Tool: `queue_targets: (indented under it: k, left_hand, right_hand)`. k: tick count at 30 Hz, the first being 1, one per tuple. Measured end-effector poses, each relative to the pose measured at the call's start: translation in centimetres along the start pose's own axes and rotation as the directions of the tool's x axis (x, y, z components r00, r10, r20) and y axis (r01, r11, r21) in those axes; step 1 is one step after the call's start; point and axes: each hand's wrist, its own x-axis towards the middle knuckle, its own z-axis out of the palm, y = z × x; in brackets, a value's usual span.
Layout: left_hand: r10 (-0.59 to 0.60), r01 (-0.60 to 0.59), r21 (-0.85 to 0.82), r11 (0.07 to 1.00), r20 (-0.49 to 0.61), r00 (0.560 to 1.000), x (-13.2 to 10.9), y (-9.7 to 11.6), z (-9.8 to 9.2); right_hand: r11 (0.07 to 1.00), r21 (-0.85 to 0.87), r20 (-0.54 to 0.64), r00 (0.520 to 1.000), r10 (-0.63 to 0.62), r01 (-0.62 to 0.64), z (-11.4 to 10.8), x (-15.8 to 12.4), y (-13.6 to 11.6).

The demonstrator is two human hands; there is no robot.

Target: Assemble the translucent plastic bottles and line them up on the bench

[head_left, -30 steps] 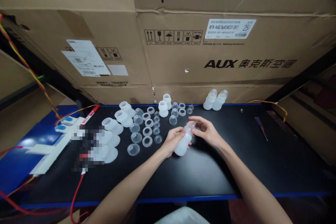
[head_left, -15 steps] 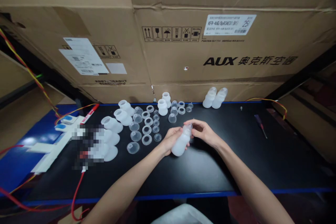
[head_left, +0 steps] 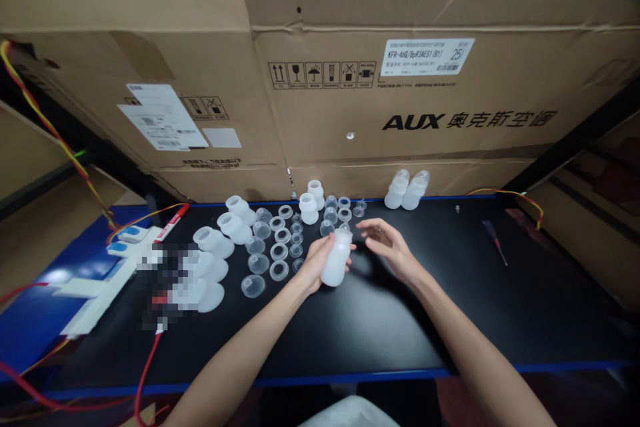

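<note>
My left hand (head_left: 315, 261) is wrapped round a translucent baby bottle (head_left: 336, 263), held nearly upright over the table with a clear nipple (head_left: 345, 229) at its top. Just right of the bottle, my right hand (head_left: 389, 247) is open, fingers apart and touching nothing. Behind the held bottle lie clear dome caps (head_left: 328, 228), collar rings (head_left: 345, 214) and small nipples (head_left: 359, 211). Two bottle bodies without tops (head_left: 309, 209) stand to the left of these. At the back right, two bottles with clear tops (head_left: 411, 191) stand side by side.
More open bottles (head_left: 235, 228) stand on the left, with rows of dome caps (head_left: 253, 285) and rings (head_left: 279, 271) beside them. A power strip (head_left: 107, 280), a red marker (head_left: 173, 221) and cables lie far left. A screwdriver (head_left: 494, 240) lies right. A large carton (head_left: 320, 107) walls the back.
My right hand has let go of the bottle's top and moved a little right, its fingers opening. The bottle in my left hand has tipped more upright.
</note>
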Motion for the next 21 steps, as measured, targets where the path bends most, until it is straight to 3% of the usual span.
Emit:
queue_targets:
  k: [4, 9, 14, 21]
  left_hand:
    - [-0.041, 0.032, 0.077, 0.996, 0.115, 0.992, -0.3, -0.1, -0.4]
    - [-0.041, 0.017, 0.139, 0.990, 0.166, 0.985, -0.6, -0.2, -0.4]
    - [-0.022, -0.001, 0.140, 0.990, 0.163, 0.986, -0.4, -0.3, -0.3]
    - [-0.010, -0.044, 0.223, 0.974, 0.234, 0.972, -0.7, -0.7, -0.5]
  right_hand:
    - [1.000, 0.004, 0.195, 0.981, 0.000, -0.001, 0.7, -0.3, -0.3]
    - [0.977, -0.206, 0.122, 0.992, -0.025, 0.050, 1.0, -0.4, 0.3]
    - [0.996, -0.076, 0.214, 0.976, -0.029, 0.046, 0.4, -0.3, -0.8]
    - [0.906, -0.420, 0.096, 0.995, -0.010, 0.050, 0.9, -0.4, -1.5]
